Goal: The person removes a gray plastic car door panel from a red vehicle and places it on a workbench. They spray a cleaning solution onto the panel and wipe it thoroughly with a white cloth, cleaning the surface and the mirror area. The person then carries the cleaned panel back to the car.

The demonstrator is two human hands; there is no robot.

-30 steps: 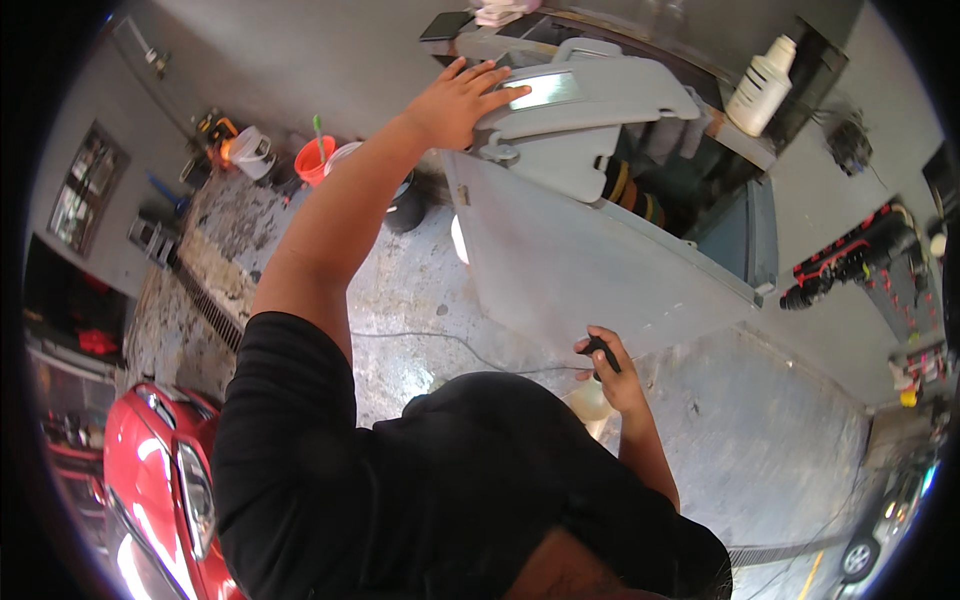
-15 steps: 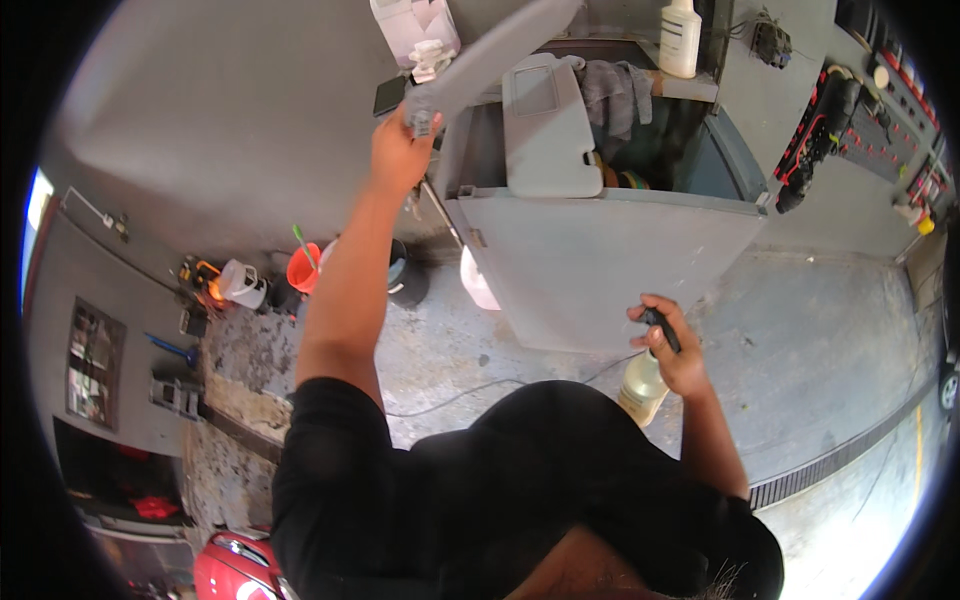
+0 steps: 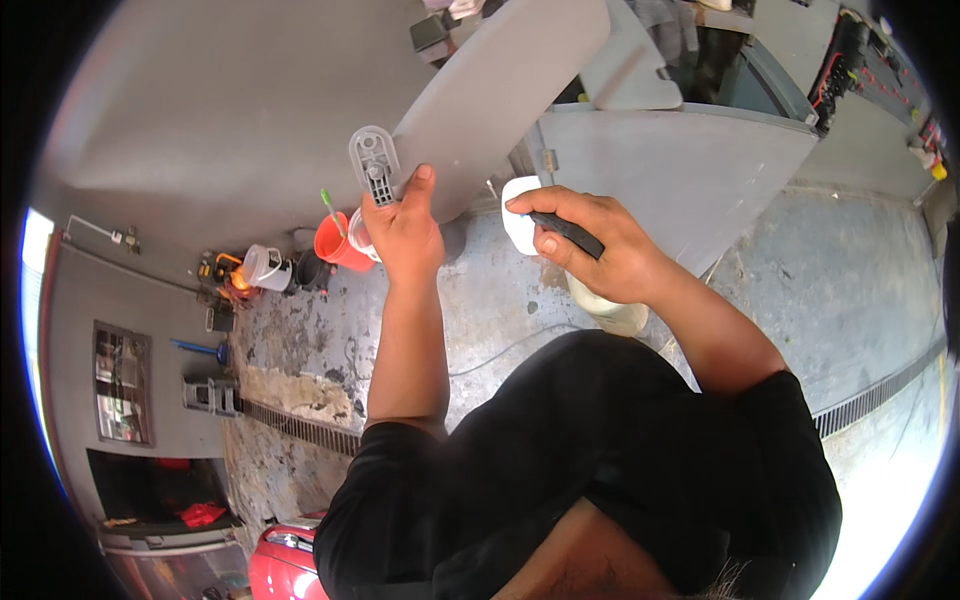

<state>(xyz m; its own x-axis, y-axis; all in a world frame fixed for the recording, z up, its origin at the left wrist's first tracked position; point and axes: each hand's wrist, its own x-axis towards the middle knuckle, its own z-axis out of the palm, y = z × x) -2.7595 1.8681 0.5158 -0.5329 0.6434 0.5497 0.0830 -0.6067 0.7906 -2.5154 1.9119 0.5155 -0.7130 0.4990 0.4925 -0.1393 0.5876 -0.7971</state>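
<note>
My left hand (image 3: pixel 408 235) is closed around the end of a long grey car sun visor (image 3: pixel 510 85), near its plastic mounting bracket (image 3: pixel 375 165). The visor slants up and away to the right. In my right hand (image 3: pixel 610 245) is a spray bottle (image 3: pixel 612 312) with a black trigger head (image 3: pixel 567 235); my fingers wrap its top, and the pale body hangs below, close to my shirt. Its nozzle end points left, toward the visor's lower side, with a gap between. A second grey sun visor (image 3: pixel 625 65) lies over the front edge of a grey cabinet (image 3: pixel 670 160).
A grey cloth (image 3: pixel 668 22) hangs beside the second visor. White (image 3: pixel 268 268) and orange (image 3: pixel 335 245) buckets line the left wall, and a white container (image 3: pixel 520 205) stands by the cabinet. A drain grate (image 3: pixel 300 425) crosses the floor. A red car (image 3: pixel 285 570) is behind on the left.
My left hand has brought the visor down and nearer, turning its bracket into sight. My right hand has moved left and up with the spray bottle, closer to the visor.
</note>
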